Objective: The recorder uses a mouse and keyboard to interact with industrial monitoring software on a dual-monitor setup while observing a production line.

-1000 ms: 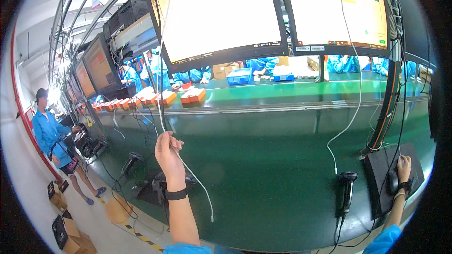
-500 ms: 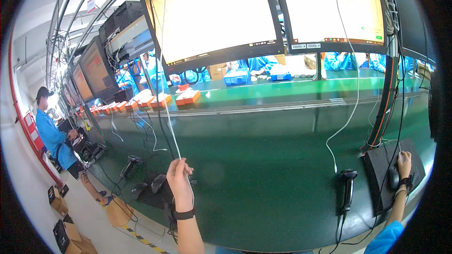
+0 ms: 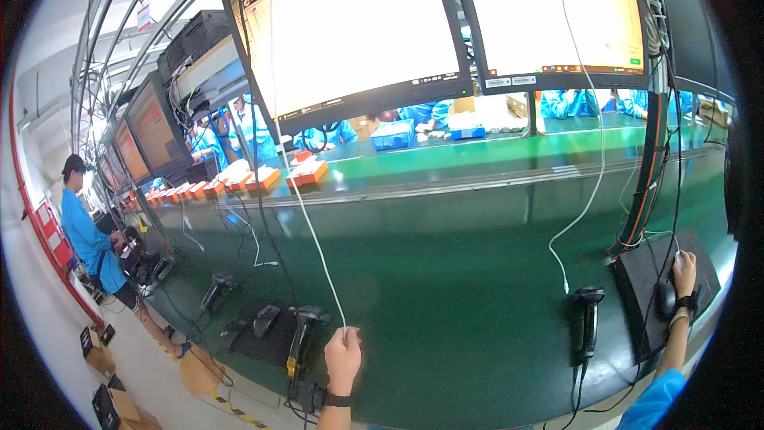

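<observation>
A thin white cable (image 3: 317, 243) hangs from above, in front of the left monitor, and runs down taut. My left hand (image 3: 343, 362) is closed around its lower end, just over the green bench. At the far right my right hand (image 3: 684, 275) is closed with the fingertips around a slim white cable end (image 3: 678, 255). A black mouse (image 3: 667, 299) lies right beside that hand on a black pad (image 3: 633, 283). Left of the pad stands a black barcode scanner (image 3: 589, 314). A second scanner (image 3: 305, 330) is close to my left hand.
Two lit monitors (image 3: 362, 40) (image 3: 561, 20) hang over the bench. Another white cable (image 3: 590, 199) dangles between them and the scanner. A dark post (image 3: 652, 159) rises at the right. Orange-and-white boxes (image 3: 306, 175) line the back. People in blue work beyond; one person (image 3: 87, 227) stands at left.
My left hand has moved down and slightly right, drawing the white cable straighter. The scanner beside it has come into fuller view. My right hand stays about where it was.
</observation>
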The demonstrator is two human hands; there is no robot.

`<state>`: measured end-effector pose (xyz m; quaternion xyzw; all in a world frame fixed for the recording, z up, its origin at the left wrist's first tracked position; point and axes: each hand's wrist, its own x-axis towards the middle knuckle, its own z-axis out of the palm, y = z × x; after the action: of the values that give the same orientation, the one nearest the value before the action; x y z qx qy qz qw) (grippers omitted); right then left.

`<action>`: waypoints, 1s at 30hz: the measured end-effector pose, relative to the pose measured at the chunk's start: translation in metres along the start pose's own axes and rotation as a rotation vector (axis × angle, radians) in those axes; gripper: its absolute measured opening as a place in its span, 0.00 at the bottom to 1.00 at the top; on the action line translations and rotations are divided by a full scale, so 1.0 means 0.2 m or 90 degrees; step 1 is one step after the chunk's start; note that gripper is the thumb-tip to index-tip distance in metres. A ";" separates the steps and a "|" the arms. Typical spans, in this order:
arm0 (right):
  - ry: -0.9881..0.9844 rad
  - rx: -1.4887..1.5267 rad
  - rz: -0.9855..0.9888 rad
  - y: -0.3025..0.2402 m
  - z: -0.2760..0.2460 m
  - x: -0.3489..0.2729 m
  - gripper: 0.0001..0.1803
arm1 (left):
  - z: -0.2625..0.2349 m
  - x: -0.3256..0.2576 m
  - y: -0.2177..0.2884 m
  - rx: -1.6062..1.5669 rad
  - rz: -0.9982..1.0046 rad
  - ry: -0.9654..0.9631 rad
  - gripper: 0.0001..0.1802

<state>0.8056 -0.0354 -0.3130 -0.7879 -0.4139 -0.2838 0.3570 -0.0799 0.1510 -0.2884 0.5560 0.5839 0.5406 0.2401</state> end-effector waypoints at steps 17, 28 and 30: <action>0.045 -0.028 0.060 -0.05 0.03 0.00 0.20 | 0.05 -0.01 -0.01 0.187 0.056 0.060 0.10; 0.040 -0.029 0.052 -0.08 0.02 -0.02 0.20 | 0.05 -0.03 0.02 0.120 0.002 0.053 0.15; 0.004 0.028 0.084 -0.13 0.00 -0.02 0.19 | 0.05 -0.04 0.07 -0.040 -0.061 0.091 0.20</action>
<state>0.7809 -0.0268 -0.3081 -0.8047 -0.3658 -0.2526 0.3934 -0.0633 0.1445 -0.2811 0.4797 0.6082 0.5847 0.2411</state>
